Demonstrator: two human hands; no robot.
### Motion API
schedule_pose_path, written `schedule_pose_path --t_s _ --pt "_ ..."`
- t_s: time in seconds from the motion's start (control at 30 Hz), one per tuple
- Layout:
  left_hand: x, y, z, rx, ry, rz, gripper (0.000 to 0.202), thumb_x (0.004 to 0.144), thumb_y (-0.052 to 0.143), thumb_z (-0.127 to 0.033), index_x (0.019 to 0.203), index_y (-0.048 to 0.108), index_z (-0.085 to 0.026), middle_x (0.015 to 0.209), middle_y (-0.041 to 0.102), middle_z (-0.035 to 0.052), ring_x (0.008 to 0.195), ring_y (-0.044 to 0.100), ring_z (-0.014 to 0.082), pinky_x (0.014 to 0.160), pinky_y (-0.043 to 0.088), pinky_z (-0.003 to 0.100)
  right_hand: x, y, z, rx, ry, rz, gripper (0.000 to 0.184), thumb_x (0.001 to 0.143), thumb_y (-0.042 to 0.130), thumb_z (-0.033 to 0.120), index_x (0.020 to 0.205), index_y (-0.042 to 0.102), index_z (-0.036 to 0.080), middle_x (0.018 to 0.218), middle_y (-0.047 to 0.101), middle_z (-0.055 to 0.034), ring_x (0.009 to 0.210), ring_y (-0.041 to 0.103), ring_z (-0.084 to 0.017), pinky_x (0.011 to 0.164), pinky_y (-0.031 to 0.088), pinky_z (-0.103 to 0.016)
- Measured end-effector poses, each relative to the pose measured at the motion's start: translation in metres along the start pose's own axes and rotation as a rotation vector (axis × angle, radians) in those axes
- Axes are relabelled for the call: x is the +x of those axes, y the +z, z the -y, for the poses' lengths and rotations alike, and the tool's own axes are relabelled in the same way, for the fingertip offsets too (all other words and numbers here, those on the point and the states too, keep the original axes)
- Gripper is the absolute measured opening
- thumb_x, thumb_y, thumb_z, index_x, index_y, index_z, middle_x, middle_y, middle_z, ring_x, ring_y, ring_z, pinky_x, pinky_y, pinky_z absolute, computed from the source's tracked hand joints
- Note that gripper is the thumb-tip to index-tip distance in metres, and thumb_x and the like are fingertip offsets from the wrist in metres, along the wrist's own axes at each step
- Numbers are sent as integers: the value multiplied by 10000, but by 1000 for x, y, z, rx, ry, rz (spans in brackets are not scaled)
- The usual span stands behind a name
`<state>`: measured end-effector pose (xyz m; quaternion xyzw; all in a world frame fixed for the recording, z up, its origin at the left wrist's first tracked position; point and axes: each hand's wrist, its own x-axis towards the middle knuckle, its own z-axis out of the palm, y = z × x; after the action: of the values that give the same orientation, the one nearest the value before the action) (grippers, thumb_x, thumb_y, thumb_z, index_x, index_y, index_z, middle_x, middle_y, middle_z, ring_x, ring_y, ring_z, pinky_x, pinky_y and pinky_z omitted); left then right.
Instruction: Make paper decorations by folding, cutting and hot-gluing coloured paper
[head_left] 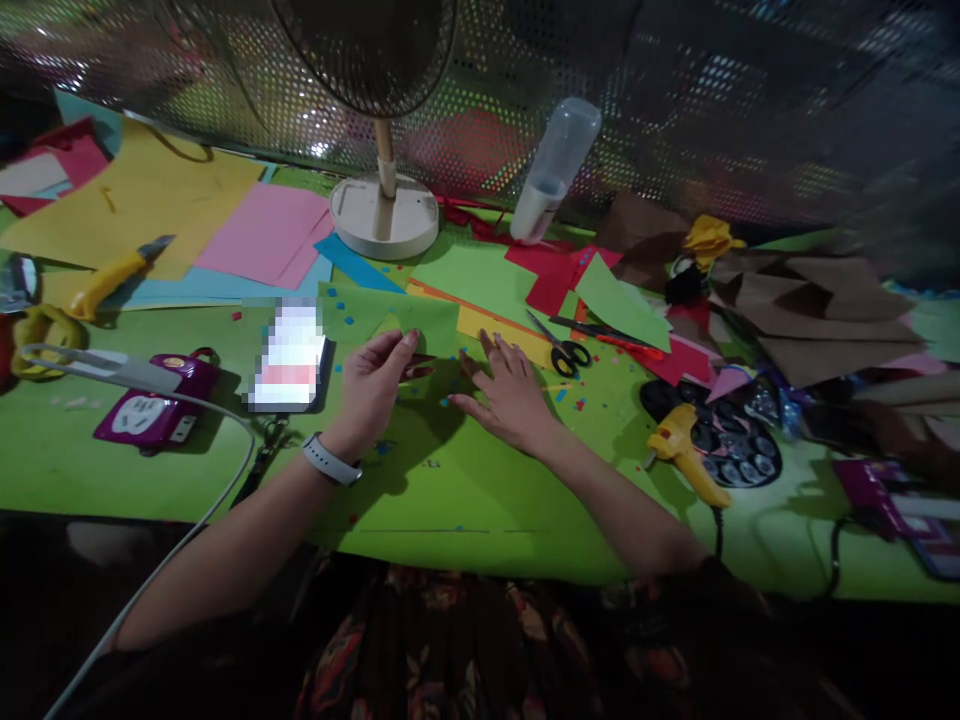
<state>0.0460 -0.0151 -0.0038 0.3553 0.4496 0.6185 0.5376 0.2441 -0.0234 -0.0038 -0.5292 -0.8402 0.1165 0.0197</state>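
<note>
My left hand point(375, 385), with a grey watch at the wrist, curls its fingers around a small dark brown paper piece point(417, 367) just above the green sheet point(420, 480). My right hand point(510, 395) lies flat on the green sheet with its fingers spread, fingertips near a second small brown piece point(470, 362). Tiny coloured paper scraps dot the sheet around both hands.
A phone point(289, 358) lies left of my hands. Black-handled scissors point(562, 345) and a yellow glue gun point(686, 455) sit to the right. A fan base point(384, 215), a clear bottle point(553, 170), a yellow cutter point(112, 275), coloured papers and brown paper shapes point(810, 300) crowd the back.
</note>
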Motion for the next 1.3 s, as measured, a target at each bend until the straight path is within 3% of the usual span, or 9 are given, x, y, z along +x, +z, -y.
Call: schedule_pose_path --t_s 0.27,0.47,0.6,0.67,0.73,0.83,0.93,1.13,1.3 --pt "0 1 -1 4 -9 3 233 702 832 -386 786 715 -204 756 704 -6 612 698 125 589 592 250 4 -3 -4 75 -47 -87 716 935 326 713 1415 549 230 1632 247 -74 1523 124 -325 1221 95 -574" --pt "1 0 1 1 -12 15 193 731 814 -360 791 726 -199 767 700 4 622 702 129 589 587 260 -7 -21 -21 901 179 -236 558 987 315 612 1295 645 284 1445 560 -48 1396 442 -252 1150 339 -535" --pt "-1 1 2 29 -35 31 188 729 811 -366 778 724 -207 760 703 12 627 698 138 582 591 272 -14 -26 -25 1295 186 -241 484 987 370 502 1243 678 231 1318 661 -89 1268 581 -246 1070 454 -488" --pt "-1 2 2 34 -30 24 185 727 813 -366 773 722 -211 756 704 12 622 693 133 578 589 262 -16 -24 -24 1191 185 -260 473 972 418 519 1268 663 242 1328 653 -88 1271 574 -249 1084 436 -498" --pt "0 2 1 36 -12 18 194 727 813 -370 782 724 -208 756 704 11 618 692 127 579 585 252 -16 -20 -23 895 175 -267 499 963 432 572 1315 630 280 1401 595 -71 1342 497 -260 1132 367 -530" --pt "0 2 -1 39 -1 19 213 727 814 -379 787 722 -197 749 697 10 616 694 125 574 581 240 -11 -12 -17 397 109 -192 576 963 386 631 1401 554 296 1567 399 -54 1470 287 -301 1189 232 -575" --pt "0 2 -1 31 -12 19 225 712 823 -382 767 713 -194 736 695 9 603 690 124 573 584 240 -3 -6 -9 120 28 -100 621 976 333 633 1452 498 270 1633 258 -60 1511 161 -332 1197 185 -586" --pt "-1 1 2 28 -19 21 225 716 818 -379 796 720 -192 771 708 13 611 694 130 582 591 262 11 2 0 -56 -27 -30 678 968 344 641 1487 451 218 1628 258 -109 1518 132 -337 1204 171 -565" --pt "0 0 3 16 -15 28 233 707 823 -396 794 722 -205 779 717 8 593 679 117 585 594 259 11 3 -1 18 -33 -63 675 964 355 645 1457 496 205 1622 278 -90 1518 146 -322 1210 181 -536"
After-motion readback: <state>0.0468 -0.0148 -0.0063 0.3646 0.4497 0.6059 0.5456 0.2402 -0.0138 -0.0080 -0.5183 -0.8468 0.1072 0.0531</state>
